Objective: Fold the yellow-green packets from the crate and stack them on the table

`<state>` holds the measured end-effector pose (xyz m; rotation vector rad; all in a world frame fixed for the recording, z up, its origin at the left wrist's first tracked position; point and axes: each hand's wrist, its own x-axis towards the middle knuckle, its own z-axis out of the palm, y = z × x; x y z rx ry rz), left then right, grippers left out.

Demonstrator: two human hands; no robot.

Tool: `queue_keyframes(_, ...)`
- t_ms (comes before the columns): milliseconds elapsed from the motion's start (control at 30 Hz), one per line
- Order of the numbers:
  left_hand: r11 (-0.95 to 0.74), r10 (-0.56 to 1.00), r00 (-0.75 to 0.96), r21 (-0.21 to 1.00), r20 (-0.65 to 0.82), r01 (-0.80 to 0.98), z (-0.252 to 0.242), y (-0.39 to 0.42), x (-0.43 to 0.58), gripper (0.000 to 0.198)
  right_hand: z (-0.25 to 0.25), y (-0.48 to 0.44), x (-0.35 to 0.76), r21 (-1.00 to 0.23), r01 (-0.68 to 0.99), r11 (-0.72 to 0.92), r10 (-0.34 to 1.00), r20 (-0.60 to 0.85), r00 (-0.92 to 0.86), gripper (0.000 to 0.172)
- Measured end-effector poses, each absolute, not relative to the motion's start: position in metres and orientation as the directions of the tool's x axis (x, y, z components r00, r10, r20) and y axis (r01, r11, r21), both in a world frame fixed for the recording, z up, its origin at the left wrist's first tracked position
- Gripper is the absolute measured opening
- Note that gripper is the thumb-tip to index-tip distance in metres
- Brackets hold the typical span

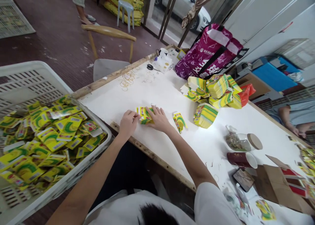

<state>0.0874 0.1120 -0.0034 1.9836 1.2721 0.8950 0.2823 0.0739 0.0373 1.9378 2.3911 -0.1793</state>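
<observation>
A small yellow-and-green carton (142, 112) lies on the white table near its front edge, partly covered by my hands. My left hand (128, 123) pinches at the carton's left end, fingers closed. Stretched out and slightly spread, the fingers of my right hand (158, 119) rest flat on top of the carton. Just right of that hand lies a flat yellow-green carton (179, 121). Farther right is a banded-looking stack of flat cartons (205, 115), with a larger heap of stacks (218, 88) behind it.
At left stands a white plastic crate (107, 134) holding many yellow cartons. Rubber bands (128, 79), scissors (152, 67) and a purple bag (209, 52) are toward the far side. A glass jar (243, 142), maroon cup (242, 160) and phone (243, 179) lie right. Another person's hands (299, 130) show.
</observation>
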Motion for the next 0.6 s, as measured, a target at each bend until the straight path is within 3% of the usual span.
queue_keyframes(333, -0.221, 0.972, 0.227, 0.542, 0.056, 0.811, -0.013, 0.142, 0.045, 0.017, 0.023, 0.072, 0.289, -0.086, 0.982, 0.168, 0.984, -0.036, -0.172, 0.085)
queue_keyframes(600, -0.233, 0.964, 0.264, 0.377, -0.032, 0.896, -0.009, 0.206, 0.058, 0.018, 0.016, 0.069, 0.293, -0.129, 0.978, 0.164, 0.986, -0.010, -0.166, 0.084)
